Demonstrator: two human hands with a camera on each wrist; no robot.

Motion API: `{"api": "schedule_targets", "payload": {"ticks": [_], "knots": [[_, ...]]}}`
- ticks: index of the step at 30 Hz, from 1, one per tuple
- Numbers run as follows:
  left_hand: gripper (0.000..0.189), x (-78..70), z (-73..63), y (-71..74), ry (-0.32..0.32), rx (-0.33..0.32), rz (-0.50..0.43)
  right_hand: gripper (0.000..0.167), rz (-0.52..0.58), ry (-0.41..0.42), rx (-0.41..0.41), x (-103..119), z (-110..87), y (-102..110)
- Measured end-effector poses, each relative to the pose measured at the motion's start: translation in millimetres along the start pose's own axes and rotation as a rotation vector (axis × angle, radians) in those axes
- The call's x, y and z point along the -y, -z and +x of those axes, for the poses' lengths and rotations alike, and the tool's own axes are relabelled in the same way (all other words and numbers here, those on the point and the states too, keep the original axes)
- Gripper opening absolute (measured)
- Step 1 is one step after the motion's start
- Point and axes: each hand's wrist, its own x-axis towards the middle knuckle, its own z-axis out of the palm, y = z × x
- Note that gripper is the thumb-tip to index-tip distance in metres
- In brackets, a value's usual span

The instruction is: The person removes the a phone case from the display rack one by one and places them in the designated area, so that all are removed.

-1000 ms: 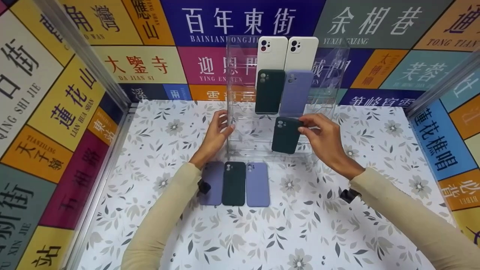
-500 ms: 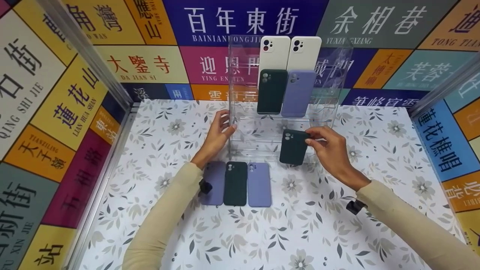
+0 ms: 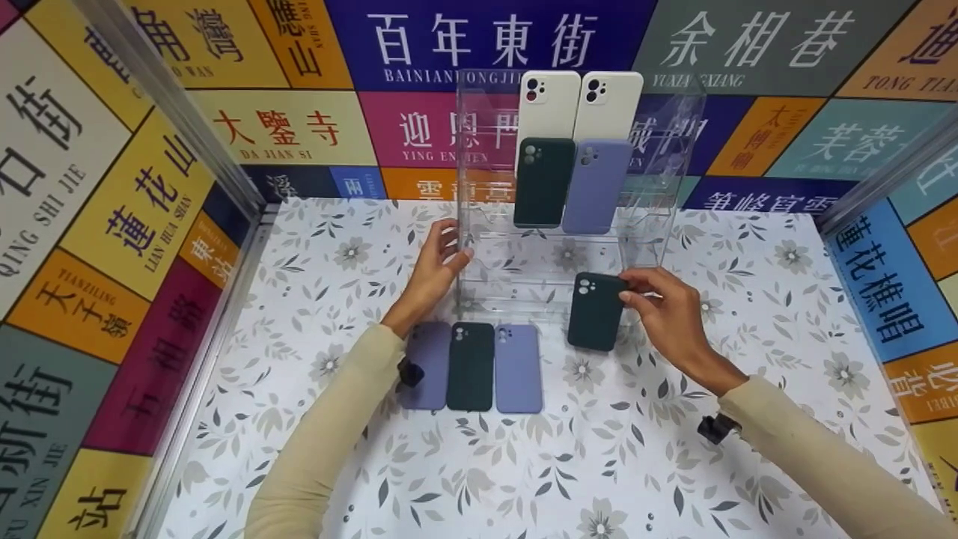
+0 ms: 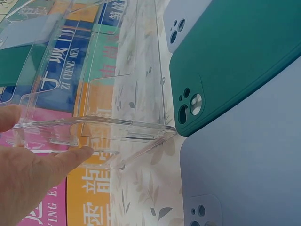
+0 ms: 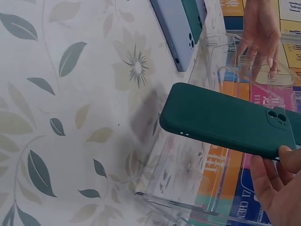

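Note:
My right hand (image 3: 662, 307) pinches a dark green phone case (image 3: 595, 313) by its upper right corner. The case is tilted in front of a clear acrylic display stand (image 3: 516, 299), its camera cutouts facing up; in the right wrist view a shadow falls on the cloth below it. At the stand's left side panel, my left hand (image 3: 434, 266) holds the edge between thumb and fingers. On the stand's tiers lean a dark green case (image 3: 542, 183), a lilac case (image 3: 596, 187) and two white cases (image 3: 548, 112) behind them.
Three cases lie in a row before the stand: a lilac case (image 3: 426, 382) partly behind my left wrist, a green case (image 3: 471, 367) and another lilac case (image 3: 518, 368). Panels with printed signs (image 3: 281, 127) enclose the flower-patterned table (image 3: 479, 479) at the back and sides.
My right hand has moved the green case toward me and slightly right, away from the stand's lower tier. My left hand stays on the stand's side.

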Motion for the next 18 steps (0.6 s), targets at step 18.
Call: {"api": "schedule_targets", "payload": {"ticks": [18], "knots": [[0.054, -0.1, 0.6, 0.3, -0.004, -0.008, 0.014, 0.03, 0.019, -0.273, 0.128, -11.1, -12.2, 2.0]]}}
